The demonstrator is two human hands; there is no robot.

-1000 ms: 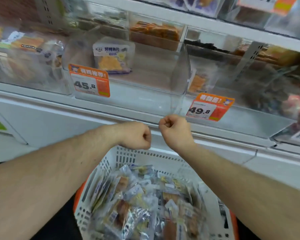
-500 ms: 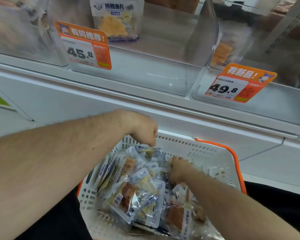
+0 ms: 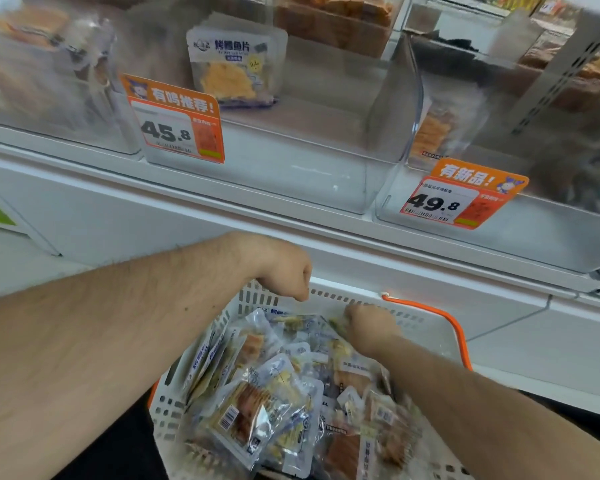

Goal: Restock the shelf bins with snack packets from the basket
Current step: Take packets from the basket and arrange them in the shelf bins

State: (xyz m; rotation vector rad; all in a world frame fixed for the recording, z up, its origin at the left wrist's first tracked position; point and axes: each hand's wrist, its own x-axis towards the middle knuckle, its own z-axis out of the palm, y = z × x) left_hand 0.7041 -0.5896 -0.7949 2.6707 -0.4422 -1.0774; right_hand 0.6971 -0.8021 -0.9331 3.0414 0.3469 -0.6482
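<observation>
Since half a second ago, the right hand (image 3: 368,329) has slid from the middle of the heap toward the far wall of the basket (image 3: 361,301), while the left hand (image 3: 284,271) has kept its place above the far rim.

Left hand: fingers curled together into a loose fist, holding nothing, knuckles just above the rim.

Right hand: fingers bent downward among the snack packets (image 3: 257,403) at the far end of the pile; whether they pinch one cannot be told, as the fingertips are blurred and hidden.

Below and nearer than both sets of fingers, the white slotted basket with an orange handle (image 3: 454,327) is heaped with the packets. They are clear and silvery pouches with pale blue and white print, showing yellow and reddish-brown dried food inside; one on top bears a barcode.

Above and beyond the fingers sit clear shelf bins. The middle bin (image 3: 291,174) holds a single packet (image 3: 236,64) of the same kind standing at its back, and carries an orange price tag (image 3: 175,121) reading 45.8. The bin to the right (image 3: 534,230) holds a few orange packets and is tagged 49.8 (image 3: 461,194).
</observation>
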